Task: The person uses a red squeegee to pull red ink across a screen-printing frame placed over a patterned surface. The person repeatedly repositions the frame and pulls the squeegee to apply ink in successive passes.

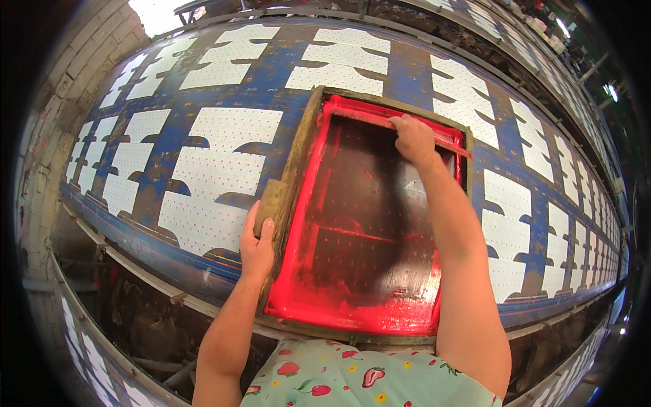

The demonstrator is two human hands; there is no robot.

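From the head view, I judge this as the print stroke: the screen frame (310, 129) sits flat on the long table (408, 74), among white dotted pieces (227, 139), with red paint along its inner edges. My right hand (413, 138) has its fingers curled over the squeegee (453, 148) at the far end; my left hand (257, 249) grips the wooden block (271, 199) on the frame's left side. Next, I think, calls for an even pull nearer, frame held steady.

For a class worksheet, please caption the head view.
Left hand grips the frame; right hand holds a red bar.
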